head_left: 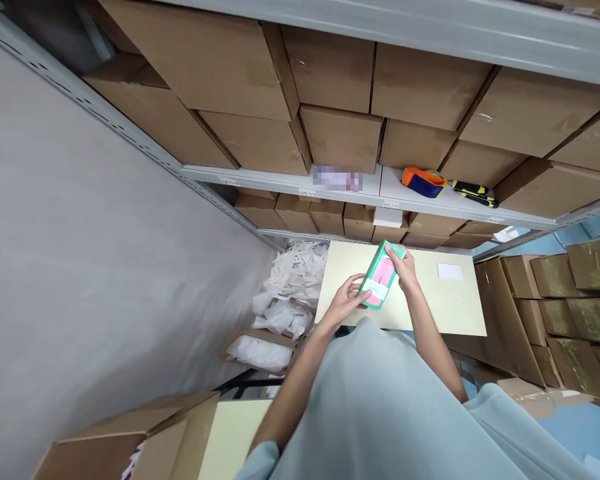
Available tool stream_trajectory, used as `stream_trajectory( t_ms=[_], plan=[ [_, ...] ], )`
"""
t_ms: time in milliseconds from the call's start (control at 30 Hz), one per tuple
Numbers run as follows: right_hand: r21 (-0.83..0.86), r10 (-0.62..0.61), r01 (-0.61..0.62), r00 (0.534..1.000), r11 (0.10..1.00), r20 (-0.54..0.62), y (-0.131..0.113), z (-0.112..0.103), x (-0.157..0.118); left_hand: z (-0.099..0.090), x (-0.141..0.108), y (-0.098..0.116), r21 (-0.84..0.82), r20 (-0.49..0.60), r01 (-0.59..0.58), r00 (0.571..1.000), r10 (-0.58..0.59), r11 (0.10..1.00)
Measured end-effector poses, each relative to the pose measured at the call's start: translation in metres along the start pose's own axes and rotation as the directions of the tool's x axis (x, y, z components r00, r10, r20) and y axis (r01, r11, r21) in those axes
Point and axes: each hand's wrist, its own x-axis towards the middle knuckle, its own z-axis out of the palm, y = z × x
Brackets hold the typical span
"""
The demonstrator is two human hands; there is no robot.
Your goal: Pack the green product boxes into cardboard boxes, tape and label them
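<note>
I see the left hand (347, 301) holding the near end of a green-and-pink box (383, 272) and the right hand (403, 264) its far end, slanted over the desk (430, 310). I make out a white card (450, 271) near the desk's right edge, and white material (299, 272) heaped beyond its left edge.

The box (383, 273) partly hides the left hand (342, 303) and right hand (405, 268); its print (377, 289) is too small to read. A pinkish item (337, 179) is blurred.
</note>
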Motion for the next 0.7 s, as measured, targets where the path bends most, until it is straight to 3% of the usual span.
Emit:
stream_trajectory(
  t_ms=[167, 267, 367, 500, 700],
  plan=[
    [-0.052, 0.012, -0.002, 0.982, 0.999, 0.187, -0.006, -0.008, 0.001, 0.008, -0.014, -0.020, -0.191, -0.053, 0.065, 0.996, -0.076, 0.980],
    [0.042, 0.029, -0.044, 0.952, 0.998, 0.305, -0.008, -0.009, 0.002, 0.003, -0.014, -0.022, -0.342, -0.013, 0.108, 0.993, -0.120, 0.933],
    [0.094, -0.027, -0.010, 0.924, 0.996, 0.382, -0.009, -0.003, 0.004, -0.002, -0.011, -0.020, -0.419, 0.051, 0.151, 0.988, -0.143, 0.895],
    [0.109, -0.112, 0.081, 0.942, 0.991, 0.316, -0.011, 0.003, 0.011, -0.004, -0.008, -0.014, -0.398, 0.056, 0.150, 0.989, -0.139, 0.905],
    [0.091, -0.199, 0.183, 0.958, 0.979, 0.206, -0.010, 0.007, 0.015, -0.003, -0.004, -0.004, -0.165, -0.087, -0.029, 0.996, 0.015, 0.986]
  ],
)
